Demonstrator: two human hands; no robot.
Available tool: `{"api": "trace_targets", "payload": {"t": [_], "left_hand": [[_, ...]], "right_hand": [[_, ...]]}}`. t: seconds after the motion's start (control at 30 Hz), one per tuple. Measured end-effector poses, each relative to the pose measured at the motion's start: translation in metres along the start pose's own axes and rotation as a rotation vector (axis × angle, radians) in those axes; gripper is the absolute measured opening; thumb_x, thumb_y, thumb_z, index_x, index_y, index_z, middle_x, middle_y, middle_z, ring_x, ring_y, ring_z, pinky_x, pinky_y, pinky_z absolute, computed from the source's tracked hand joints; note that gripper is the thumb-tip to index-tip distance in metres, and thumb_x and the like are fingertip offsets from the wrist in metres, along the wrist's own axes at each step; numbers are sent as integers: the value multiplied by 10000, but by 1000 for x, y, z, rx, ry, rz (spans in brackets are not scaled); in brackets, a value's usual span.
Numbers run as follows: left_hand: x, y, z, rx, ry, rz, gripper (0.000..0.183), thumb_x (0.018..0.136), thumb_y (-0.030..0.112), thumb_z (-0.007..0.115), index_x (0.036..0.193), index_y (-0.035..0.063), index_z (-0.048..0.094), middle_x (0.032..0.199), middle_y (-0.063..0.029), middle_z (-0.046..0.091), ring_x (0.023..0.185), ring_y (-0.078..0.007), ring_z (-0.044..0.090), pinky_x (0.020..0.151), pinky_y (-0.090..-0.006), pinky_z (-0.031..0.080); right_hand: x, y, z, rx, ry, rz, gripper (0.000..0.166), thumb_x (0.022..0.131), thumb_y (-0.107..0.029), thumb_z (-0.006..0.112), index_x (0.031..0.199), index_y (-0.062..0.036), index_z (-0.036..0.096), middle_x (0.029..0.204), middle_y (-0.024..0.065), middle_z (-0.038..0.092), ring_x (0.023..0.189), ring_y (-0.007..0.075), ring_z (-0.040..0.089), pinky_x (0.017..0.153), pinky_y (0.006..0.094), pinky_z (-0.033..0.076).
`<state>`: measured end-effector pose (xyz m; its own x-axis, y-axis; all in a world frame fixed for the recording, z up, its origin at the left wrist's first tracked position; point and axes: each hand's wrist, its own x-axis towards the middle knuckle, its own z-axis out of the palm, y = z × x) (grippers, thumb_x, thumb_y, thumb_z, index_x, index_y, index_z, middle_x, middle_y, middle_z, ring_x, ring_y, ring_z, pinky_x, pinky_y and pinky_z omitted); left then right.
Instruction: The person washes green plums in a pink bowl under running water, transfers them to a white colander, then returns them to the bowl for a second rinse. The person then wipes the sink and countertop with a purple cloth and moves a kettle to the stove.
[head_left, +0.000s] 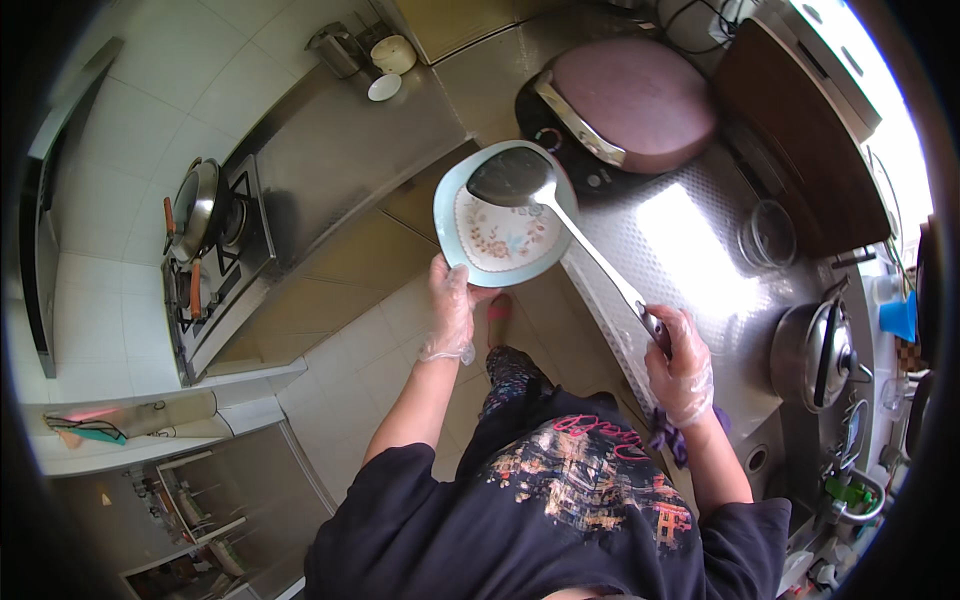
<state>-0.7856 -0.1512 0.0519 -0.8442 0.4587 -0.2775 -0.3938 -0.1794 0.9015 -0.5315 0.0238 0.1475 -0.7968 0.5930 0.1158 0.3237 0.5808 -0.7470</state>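
Note:
My left hand (452, 304), in a clear plastic glove, grips the near rim of a square, round-cornered plate (499, 244). The plate has a pale blue border and a floral print on its white centre. My right hand (681, 364), gloved the same way, is closed around the dark handle end of a metal wok spatula (592, 244). The spatula's broad blade lies over the far part of the plate; whether it touches the plate I cannot tell. No food shows on the visible part of the plate.
A mauve electric griddle (637, 101) sits on the steel counter ahead, with a glass bowl (766, 234) to its right. A lidded steel pot (814, 356) stands beside the sink (757, 456). Leftward, a lidded wok (197, 206) rests on the gas stove (225, 274). A white dish (385, 88) is at the back.

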Motion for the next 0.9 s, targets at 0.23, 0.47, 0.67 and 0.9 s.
{"api": "trace_targets", "payload": {"t": [0.23, 0.47, 0.67, 0.9], "left_hand": [[185, 54, -100, 51, 284, 80, 330, 899, 17, 393, 1224, -40, 375, 1145, -215, 573, 862, -301, 674, 701, -372, 618], [305, 89, -173, -14, 410, 74, 355, 900, -10, 398, 1249, -54, 357, 1174, -222, 545, 877, -312, 658, 700, -366, 619], [368, 94, -210, -78, 465, 112, 379, 893, -6, 453, 1264, -82, 438, 1167, -240, 581, 927, -319, 657, 745, -387, 607], [407, 89, -253, 23, 400, 87, 353, 892, 18, 452, 1180, -182, 501, 1195, -256, 557, 1028, -366, 607, 882, -433, 587]], "right_hand": [[200, -47, 162, 99, 15, -220, 416, 732, 68, 546, 1105, -107, 596, 870, 126, 585, 716, 359, 607, 609, 430, 496], [331, -67, 317, -1, -39, -287, 403, 718, 5, 580, 1086, -158, 587, 877, 101, 579, 748, 337, 626, 618, 438, 523], [397, -75, 386, -106, -155, -310, 398, 749, -38, 574, 1129, -154, 595, 949, 126, 602, 809, 343, 652, 679, 438, 542], [419, -93, 417, -166, -256, -297, 416, 745, -77, 606, 1160, -105, 585, 1009, 151, 584, 921, 327, 644, 741, 436, 556]]}}
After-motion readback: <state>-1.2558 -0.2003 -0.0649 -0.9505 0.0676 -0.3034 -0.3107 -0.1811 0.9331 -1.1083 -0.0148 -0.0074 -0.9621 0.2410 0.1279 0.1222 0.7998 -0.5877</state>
